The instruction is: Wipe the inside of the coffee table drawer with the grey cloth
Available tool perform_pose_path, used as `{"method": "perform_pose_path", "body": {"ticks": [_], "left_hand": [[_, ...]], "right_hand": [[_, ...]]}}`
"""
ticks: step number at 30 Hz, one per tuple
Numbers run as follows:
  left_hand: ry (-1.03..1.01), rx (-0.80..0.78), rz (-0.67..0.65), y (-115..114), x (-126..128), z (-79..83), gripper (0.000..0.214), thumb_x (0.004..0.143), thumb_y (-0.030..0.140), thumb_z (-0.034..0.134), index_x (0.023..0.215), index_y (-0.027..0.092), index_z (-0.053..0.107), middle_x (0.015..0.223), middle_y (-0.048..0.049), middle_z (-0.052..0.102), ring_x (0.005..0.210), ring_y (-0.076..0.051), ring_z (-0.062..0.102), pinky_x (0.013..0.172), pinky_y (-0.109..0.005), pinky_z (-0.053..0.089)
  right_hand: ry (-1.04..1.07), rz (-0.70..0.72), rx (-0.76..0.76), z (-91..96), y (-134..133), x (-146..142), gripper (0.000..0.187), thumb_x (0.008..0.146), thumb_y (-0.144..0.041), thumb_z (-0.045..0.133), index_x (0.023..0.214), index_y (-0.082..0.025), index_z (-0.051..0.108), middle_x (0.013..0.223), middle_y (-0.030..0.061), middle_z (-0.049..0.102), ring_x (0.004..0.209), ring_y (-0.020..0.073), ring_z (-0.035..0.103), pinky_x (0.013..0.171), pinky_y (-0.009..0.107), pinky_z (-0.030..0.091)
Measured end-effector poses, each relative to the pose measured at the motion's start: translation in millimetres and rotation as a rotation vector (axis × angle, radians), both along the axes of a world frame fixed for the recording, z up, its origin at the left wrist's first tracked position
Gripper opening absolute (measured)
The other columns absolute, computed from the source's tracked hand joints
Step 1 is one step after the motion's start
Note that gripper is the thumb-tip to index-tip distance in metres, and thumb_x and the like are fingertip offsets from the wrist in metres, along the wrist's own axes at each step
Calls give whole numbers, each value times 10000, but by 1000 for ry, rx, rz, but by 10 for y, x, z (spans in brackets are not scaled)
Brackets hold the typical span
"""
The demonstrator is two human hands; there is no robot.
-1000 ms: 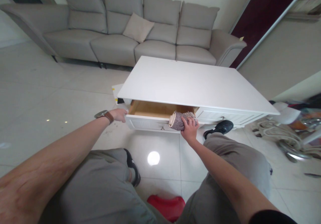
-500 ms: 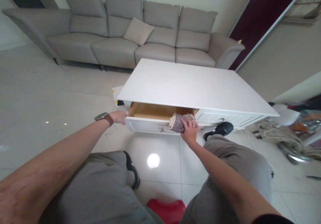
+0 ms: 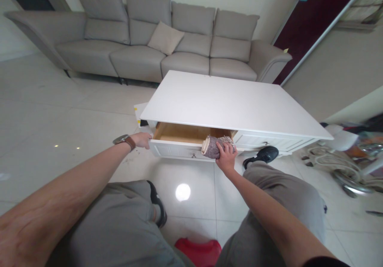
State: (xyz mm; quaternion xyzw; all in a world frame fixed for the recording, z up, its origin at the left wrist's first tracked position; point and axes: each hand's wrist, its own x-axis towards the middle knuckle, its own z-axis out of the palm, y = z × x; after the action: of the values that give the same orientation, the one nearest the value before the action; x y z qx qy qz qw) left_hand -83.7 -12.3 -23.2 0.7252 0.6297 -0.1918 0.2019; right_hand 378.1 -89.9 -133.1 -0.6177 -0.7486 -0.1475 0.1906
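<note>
A drawer (image 3: 173, 149) of the white coffee table (image 3: 227, 101) is pulled out, its bare wooden inside showing. At the drawer's left front corner, my left hand (image 3: 143, 140) grips the edge; its fingertips are partly hidden. My right hand (image 3: 226, 157) is closed around a folded, fringed cloth (image 3: 211, 147), brownish and speckled with a cream inner side. This cloth rests against the right end of the drawer front, overlapping its top edge. Left of it, a small metal knob (image 3: 194, 155) sits on the drawer front.
Behind the table stands a long grey sofa (image 3: 185, 65) with a beige cushion (image 3: 166, 38). A second closed drawer (image 3: 254, 139) is beside my shoe (image 3: 263, 155). A red stool (image 3: 197, 252) shows between my legs. Cables and other items (image 3: 326, 161) lie at the right.
</note>
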Motion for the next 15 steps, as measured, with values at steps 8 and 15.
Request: {"method": "perform_pose_path", "body": {"ticks": [8,15], "left_hand": [[19,-22,-28,-5,21,12,583,641,330,654,1184,133,723,1194,-123,772,1100,-272,708,871,-268,526],[23,-8,-17,-4,26,-2,588,618,323,677,1174,143,740,1184,-103,776,1094,-269,712,860,-258,530]], "right_hand": [[5,1,-1,4,-2,-2,726,720,-212,640,1443,-272,607,1387,135,600,1365,353,423,1180,583,178],[9,1,3,-3,3,3,735,711,-218,651,1443,-269,609,1376,137,612,1356,352,433,1180,573,173]]}}
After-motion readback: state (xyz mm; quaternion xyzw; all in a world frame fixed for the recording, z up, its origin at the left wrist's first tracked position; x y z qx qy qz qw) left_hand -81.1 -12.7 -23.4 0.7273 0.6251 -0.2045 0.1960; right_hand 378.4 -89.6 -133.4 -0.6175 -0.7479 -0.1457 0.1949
